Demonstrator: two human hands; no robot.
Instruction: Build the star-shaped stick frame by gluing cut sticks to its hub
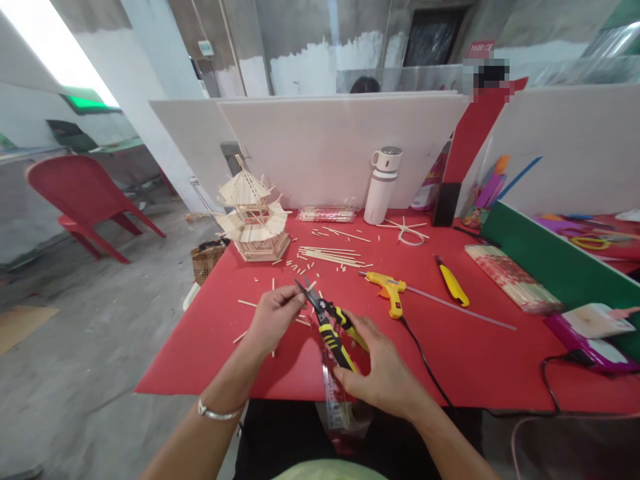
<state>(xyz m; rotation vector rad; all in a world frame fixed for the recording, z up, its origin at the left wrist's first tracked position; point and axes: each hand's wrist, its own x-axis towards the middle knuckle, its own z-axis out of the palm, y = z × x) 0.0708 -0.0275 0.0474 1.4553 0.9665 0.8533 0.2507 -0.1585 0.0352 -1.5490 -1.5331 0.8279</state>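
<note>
My right hand (pixel 377 363) grips the yellow-and-black handles of a pair of cutting pliers (pixel 327 320), whose open blades point up and left. My left hand (pixel 275 313) is pinched on a thin wooden stick (pixel 311 287) held at the blades. Both hands hover over the near middle of the red table (pixel 210 340). Short cut stick pieces (pixel 247 304) lie around my left hand. A transparent ruler (pixel 336 400) lies under my right hand at the table's front edge.
A wooden stick pagoda model (pixel 254 217) stands at the back left. Loose sticks (pixel 330 255), a yellow glue gun (pixel 390 290) with its cord, a yellow utility knife (pixel 453 281), a white bottle (pixel 383 183), and a packet of sticks (pixel 513 277) lie further back and right. A red chair (pixel 80 197) stands left.
</note>
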